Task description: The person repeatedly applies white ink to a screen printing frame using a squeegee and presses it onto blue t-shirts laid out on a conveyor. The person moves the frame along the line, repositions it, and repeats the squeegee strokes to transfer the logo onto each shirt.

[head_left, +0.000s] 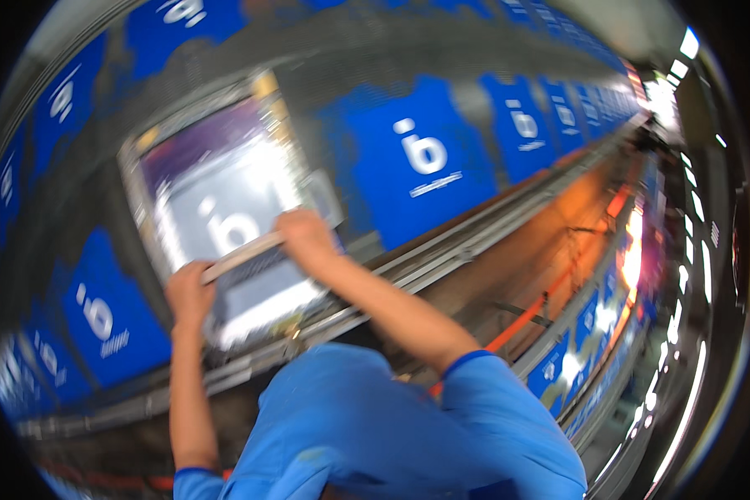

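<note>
A squeegee with a pale wooden handle (243, 256) lies across a screen-printing frame (279, 125) on the long printing table. My left hand (189, 293) is closed round the handle's left end, and my right hand (307, 239) grips its right end. Inside the frame, the mesh (250, 167) shines white with a dark purple band along the far side, and a white printed shape shows through in the middle. The squeegee crosses the near half of the mesh. Motion blurs the frame, and its near edge shows only partly above my blue shirt.
Blue cut fabric pieces (425, 158) with white prints lie in rows on the dark table (325, 67). A metal rail (508, 204) runs along the near edge. At the right, a gap with orange bars (517, 323) separates this table from another one holding blue pieces (550, 367).
</note>
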The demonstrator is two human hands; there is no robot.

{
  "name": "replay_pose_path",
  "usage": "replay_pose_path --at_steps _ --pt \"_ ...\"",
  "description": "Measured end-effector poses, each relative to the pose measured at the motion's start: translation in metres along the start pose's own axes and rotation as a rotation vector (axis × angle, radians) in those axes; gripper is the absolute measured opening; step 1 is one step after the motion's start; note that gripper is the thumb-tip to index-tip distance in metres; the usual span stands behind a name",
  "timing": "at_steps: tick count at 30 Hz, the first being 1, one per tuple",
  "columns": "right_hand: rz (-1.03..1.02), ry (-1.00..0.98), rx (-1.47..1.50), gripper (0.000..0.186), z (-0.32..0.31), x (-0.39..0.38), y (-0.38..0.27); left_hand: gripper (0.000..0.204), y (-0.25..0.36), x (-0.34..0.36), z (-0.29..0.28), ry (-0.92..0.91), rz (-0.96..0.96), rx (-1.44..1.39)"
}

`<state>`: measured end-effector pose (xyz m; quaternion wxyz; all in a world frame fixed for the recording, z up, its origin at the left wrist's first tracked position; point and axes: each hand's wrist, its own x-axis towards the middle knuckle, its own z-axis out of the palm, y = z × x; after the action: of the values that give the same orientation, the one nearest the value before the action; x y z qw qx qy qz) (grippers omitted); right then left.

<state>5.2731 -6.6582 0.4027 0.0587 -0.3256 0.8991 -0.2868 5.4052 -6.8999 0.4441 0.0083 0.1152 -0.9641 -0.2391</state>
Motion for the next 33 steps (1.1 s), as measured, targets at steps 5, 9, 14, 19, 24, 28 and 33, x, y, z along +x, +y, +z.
replay_pose_path --at_steps 5,9,14,19,24,28,33 --pt "-0.047 -0.040 -0.042 0.034 -0.019 -0.098 -0.027 0.033 0.021 -0.094 0.016 0.012 0.068 0.072" --pt "-0.123 -0.076 -0.078 0.040 -0.026 -0.130 -0.034 0.026 0.029 -0.137 0.027 -0.006 0.015 0.116" --pt "-0.215 -0.185 -0.043 0.032 -0.036 -0.090 -0.021 0.040 0.036 -0.100 0.021 -0.021 0.057 0.201" --pt "0.041 -0.670 -0.019 0.046 -0.016 -0.029 -0.006 0.066 0.011 -0.057 0.022 -0.339 -0.099 0.144" --pt "0.104 -0.892 0.034 0.068 -0.019 0.017 0.015 0.077 -0.033 0.005 0.046 -0.642 -0.062 -0.160" --pt "0.336 -0.309 0.543 0.052 -0.069 0.031 0.007 0.069 -0.030 0.070 -0.017 -0.502 -0.109 -0.170" --pt "0.370 0.212 0.198 0.033 -0.034 0.029 0.081 0.057 -0.043 0.167 -0.054 -0.112 0.083 0.039"
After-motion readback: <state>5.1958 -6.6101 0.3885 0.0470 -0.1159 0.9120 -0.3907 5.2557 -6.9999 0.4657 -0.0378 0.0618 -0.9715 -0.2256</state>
